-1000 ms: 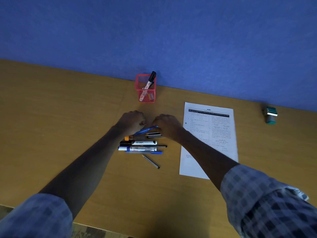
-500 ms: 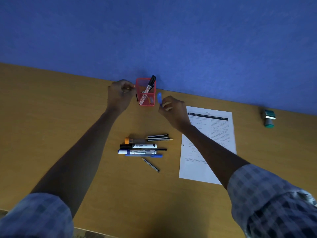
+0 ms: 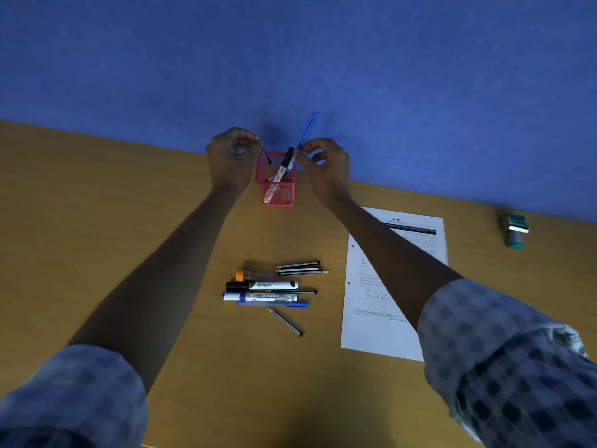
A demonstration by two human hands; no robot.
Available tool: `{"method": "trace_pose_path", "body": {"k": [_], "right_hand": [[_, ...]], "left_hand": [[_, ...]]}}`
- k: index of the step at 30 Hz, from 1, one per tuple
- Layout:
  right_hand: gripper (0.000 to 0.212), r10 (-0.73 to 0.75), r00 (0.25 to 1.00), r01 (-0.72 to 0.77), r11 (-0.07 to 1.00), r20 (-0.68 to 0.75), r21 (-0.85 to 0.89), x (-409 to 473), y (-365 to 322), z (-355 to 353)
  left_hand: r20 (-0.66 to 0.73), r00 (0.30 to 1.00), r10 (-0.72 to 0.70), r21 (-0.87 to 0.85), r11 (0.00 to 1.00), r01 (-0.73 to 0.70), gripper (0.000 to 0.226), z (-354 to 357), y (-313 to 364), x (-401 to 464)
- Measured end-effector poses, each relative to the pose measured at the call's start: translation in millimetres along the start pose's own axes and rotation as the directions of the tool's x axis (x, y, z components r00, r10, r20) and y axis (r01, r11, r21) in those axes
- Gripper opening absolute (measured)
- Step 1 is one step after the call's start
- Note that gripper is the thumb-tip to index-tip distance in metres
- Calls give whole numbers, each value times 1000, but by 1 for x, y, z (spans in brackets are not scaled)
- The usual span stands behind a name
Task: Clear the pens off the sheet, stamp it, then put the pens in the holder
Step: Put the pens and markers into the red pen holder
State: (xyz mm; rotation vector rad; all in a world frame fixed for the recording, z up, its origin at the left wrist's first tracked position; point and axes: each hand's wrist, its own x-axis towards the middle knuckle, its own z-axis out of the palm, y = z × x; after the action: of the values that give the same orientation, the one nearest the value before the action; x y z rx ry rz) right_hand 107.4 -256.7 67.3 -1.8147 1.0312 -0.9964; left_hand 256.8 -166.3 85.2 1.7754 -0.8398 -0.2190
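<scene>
A red mesh holder point(image 3: 277, 191) stands at the back of the desk with a white marker point(image 3: 280, 174) leaning in it. My left hand point(image 3: 230, 160) pinches a thin dark pencil point(image 3: 266, 155) whose tip dips over the holder's left rim. My right hand point(image 3: 326, 169) grips a blue pen point(image 3: 307, 129) upright just above the holder's right rim. A pile of pens, markers and pencils point(image 3: 271, 286) lies on the desk between my arms. The printed sheet point(image 3: 371, 318) lies to the right, partly under my right forearm, with no pens on it.
A green stamp point(image 3: 516, 230) lies on its side at the far right near the blue wall point(image 3: 290, 59). One loose pencil point(image 3: 286, 322) lies just below the pile. The wooden desk point(image 3: 97, 205) runs up to the wall.
Both hands rose from the pile to the holder, the left with a dark pencil and the right with the blue pen. Each item is now over the holder's rim.
</scene>
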Motion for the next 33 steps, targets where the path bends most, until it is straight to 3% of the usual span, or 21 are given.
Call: {"method": "trace_pose_path", "body": {"k": [9,15,18,23,33], "right_hand": [[20,80,992,-66,988,100,-140,-3,7,12],[40,82,996,-68,965,43,-253,-11,11,8],[32,56,998,-51,958,7,-283,-13,10,5],[23,30,1000,-26,947,7,-321,-17,10,0],[14,-21,961,124,925,277,-360,-55,27,-17]], "left_hand": [[54,998,11,260,965,-24,17,13,-11,-5],[65,998,-3,316,948,-18,30,12,-16,-10],[56,998,-26,319,948,6,33,12,-15,-13],[81,997,-3,360,933,-27,18,9,-12,-18],[116,992,54,317,944,-89,22,3,-11,-45]]}}
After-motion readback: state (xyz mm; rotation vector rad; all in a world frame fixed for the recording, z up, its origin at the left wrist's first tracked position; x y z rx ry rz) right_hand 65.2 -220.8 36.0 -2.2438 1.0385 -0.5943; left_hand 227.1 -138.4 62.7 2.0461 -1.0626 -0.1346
